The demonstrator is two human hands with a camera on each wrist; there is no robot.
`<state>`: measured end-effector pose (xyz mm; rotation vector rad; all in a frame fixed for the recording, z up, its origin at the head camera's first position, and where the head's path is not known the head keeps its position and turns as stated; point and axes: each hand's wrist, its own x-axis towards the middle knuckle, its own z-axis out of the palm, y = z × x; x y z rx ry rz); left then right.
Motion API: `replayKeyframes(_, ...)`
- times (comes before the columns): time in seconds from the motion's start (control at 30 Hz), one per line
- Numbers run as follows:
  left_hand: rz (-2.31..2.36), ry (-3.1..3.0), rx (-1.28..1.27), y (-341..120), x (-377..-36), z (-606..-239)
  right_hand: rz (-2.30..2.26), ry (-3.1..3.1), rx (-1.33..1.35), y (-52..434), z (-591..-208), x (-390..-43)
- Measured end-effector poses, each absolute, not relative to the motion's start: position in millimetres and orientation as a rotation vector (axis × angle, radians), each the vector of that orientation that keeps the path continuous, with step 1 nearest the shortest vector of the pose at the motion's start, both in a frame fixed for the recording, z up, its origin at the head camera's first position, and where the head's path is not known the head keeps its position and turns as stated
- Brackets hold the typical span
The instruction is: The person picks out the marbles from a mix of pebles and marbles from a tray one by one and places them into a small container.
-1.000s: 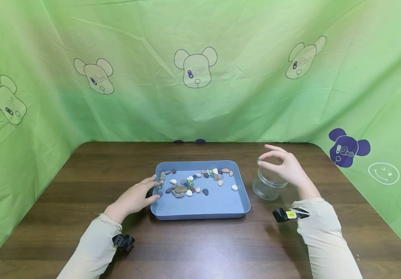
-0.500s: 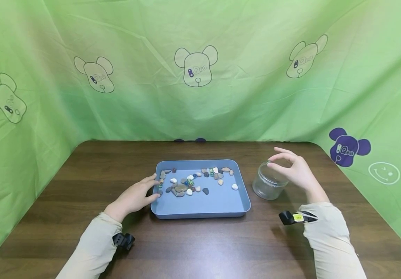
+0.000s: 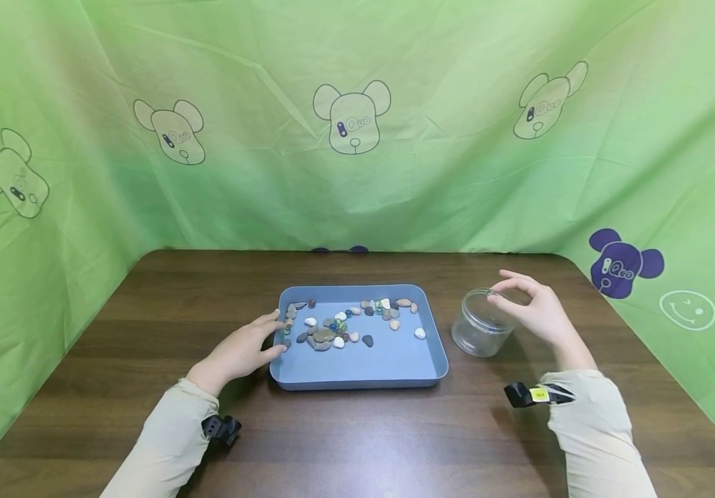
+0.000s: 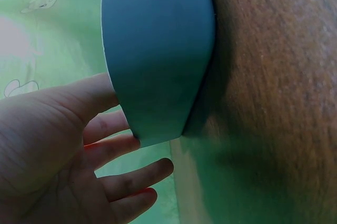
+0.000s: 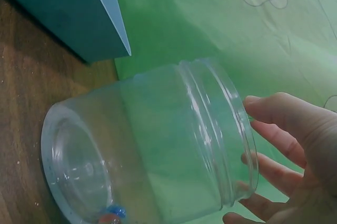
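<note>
The glass jar (image 3: 483, 330) stands upright on the table (image 3: 357, 443), just at the tips of the right hand's fingers (image 3: 507, 287). The right hand (image 3: 534, 311) hovers beside and slightly above the jar's open mouth. Its fingers are loosely bent and spread, and they hold nothing; in the right wrist view the fingers (image 5: 274, 124) are very near the rim (image 5: 226, 129), but I cannot tell if they touch it. At the bottom of the jar a small blue and red bead (image 5: 111, 214) lies against the glass, so the hand seems placed over the mouth for dropping small pieces in.

To the left of these fingers, near the jar but apart from it, is the blue tray (image 3: 395, 366). It carries many pebbles and beads (image 3: 345, 325), mostly in its far half.

The left hand (image 3: 239, 353) rests on the table with relaxed fingers (image 4: 113, 147) against the tray's left wall (image 4: 158, 50). It probably steadies the tray so it does not slide. A green cloth (image 3: 357, 173) closes the space behind.
</note>
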<state>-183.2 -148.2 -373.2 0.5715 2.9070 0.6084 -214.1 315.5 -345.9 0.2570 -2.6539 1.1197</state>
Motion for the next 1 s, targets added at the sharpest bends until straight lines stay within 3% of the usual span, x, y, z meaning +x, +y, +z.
replayKeyframes(1.0,0.601,2.904,0.565,-149,-183,-375,1.081,-2.648,0.155,334,-357,-205)
